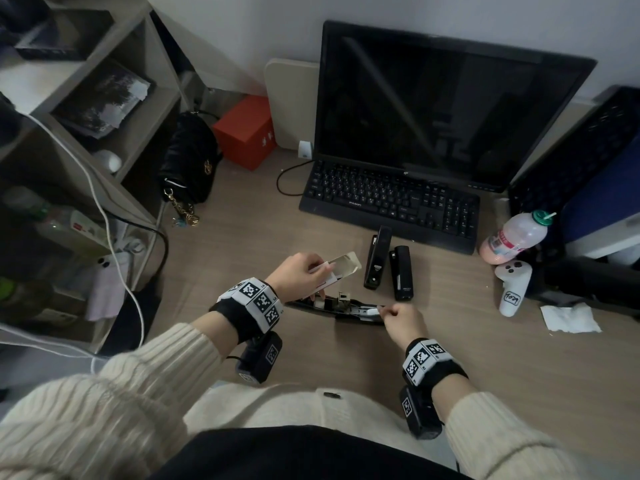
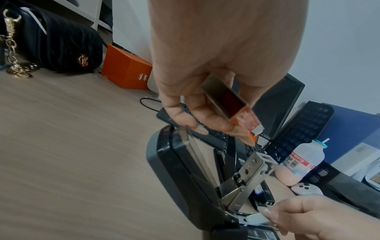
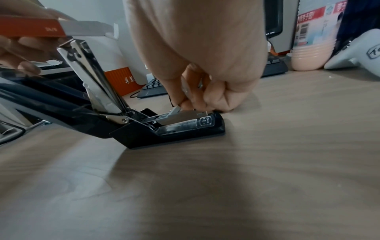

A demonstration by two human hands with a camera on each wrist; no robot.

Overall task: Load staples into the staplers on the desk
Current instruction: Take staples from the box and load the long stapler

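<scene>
A black stapler (image 1: 337, 305) lies flipped open on the desk, its metal magazine (image 3: 180, 119) bared and its arm (image 3: 92, 78) tilted up. My right hand (image 1: 384, 310) hovers over the front of the magazine and pinches a short silver strip of staples (image 3: 185, 87) in curled fingers. My left hand (image 1: 325, 271) holds the small orange staple box (image 2: 226, 100), open-ended, just above the stapler's raised lid (image 2: 174, 162). Two closed black staplers (image 1: 377, 258) (image 1: 402, 277) lie side by side behind it.
A keyboard (image 1: 388, 202) and dark monitor (image 1: 443, 109) stand behind the staplers. A pink drink bottle (image 1: 516, 237), a white controller (image 1: 512, 285) and a crumpled tissue (image 1: 569, 318) sit at the right. A black handbag (image 1: 190, 157), an orange box (image 1: 247, 131) and shelves (image 1: 86, 98) are at the left.
</scene>
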